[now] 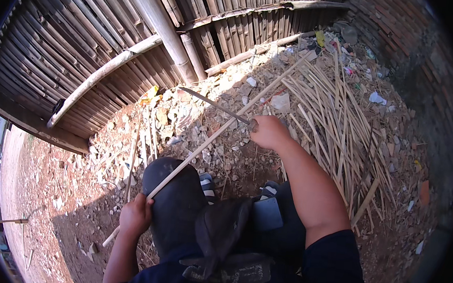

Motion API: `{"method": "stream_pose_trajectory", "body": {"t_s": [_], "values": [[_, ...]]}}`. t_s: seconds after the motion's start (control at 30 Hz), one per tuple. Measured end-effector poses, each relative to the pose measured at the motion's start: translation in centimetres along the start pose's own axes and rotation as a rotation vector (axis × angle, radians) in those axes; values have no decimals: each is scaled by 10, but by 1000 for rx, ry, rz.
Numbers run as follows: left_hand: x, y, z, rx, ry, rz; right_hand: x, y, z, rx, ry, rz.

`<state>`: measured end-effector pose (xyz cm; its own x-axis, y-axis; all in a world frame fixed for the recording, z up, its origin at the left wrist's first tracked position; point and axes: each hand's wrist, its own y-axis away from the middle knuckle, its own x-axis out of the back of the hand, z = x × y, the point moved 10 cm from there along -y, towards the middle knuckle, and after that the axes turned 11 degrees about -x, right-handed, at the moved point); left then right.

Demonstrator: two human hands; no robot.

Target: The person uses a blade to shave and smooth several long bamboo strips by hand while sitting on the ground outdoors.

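A long pale bamboo stick [199,151] slants across my left knee, from the lower left up toward the heap at the far right. My left hand [135,215] is closed around its lower part, beside the knee. In my right hand [270,133] is the handle of a long, narrow knife [208,101]. Its dark blade points left, crossing the stick about halfway along; whether the edge touches the wood I cannot tell. Right of my right forearm lies a heap of thin bamboo strips [337,128] on the ground.
A bamboo slat wall [113,33] with poles stands ahead and to the left. A brick wall [426,66] runs along the right. Stones, chips and litter cover the ground [186,117]. A dark phone-like slab [267,214] rests on my right thigh.
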<state>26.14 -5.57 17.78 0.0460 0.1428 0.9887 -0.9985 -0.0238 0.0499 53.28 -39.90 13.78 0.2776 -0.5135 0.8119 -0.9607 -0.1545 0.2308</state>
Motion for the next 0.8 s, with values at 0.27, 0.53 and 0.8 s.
{"method": "stream_pose_trajectory", "body": {"t_s": [0.27,0.53,0.8], "values": [[-10,3,-3,-31,67,86,-20,-10,-15,66,-11,-36],[-6,9,-7,1,7,60,-18,16,-48,187,144,-58],[-2,2,-5,-34,28,40,10,-6,-1,18,32,88]]}}
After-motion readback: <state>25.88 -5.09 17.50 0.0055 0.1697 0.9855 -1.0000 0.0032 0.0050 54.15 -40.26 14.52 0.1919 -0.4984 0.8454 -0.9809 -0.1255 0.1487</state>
